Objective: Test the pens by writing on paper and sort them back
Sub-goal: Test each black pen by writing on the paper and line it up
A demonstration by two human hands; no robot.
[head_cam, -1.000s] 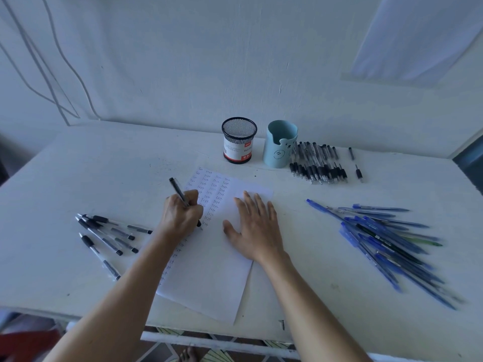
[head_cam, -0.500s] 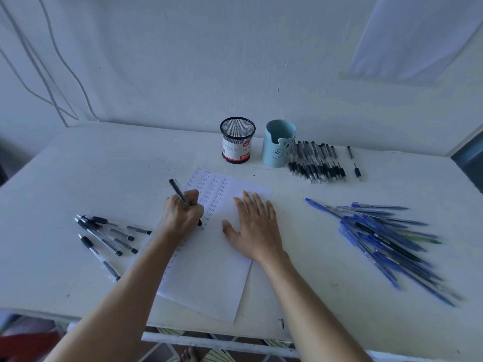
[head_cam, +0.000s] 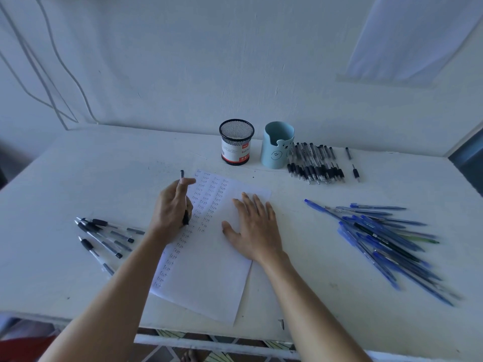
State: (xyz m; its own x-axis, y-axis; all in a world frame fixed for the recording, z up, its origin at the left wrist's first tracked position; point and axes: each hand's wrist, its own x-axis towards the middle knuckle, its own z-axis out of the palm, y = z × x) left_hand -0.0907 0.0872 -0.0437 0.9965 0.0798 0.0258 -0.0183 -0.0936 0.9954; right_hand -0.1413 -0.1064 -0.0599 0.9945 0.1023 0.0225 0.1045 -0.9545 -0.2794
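Note:
A white sheet of paper (head_cam: 209, 278) lies at the table's middle, with columns of handwritten "test" words down its left part. My left hand (head_cam: 171, 209) holds a black pen (head_cam: 185, 202) nearly upright over the written columns, its tip end low by the paper. My right hand (head_cam: 254, 229) rests flat on the sheet, fingers spread. Several black pens (head_cam: 104, 237) lie to the left. A heap of blue pens (head_cam: 384, 236) lies to the right. A row of black pens (head_cam: 316, 164) sits at the back.
A black mesh pen cup (head_cam: 236, 142) and a light blue cup (head_cam: 277, 146) with a bear face stand at the back centre of the white table (head_cam: 78, 165). Two loose short pen pieces (head_cam: 352, 164) lie right of the back row. The wall is close behind.
My left hand has loosened from its writing grip and lifted, turning the pen from a leftward slant to nearly upright. My right hand stays flat on the paper.

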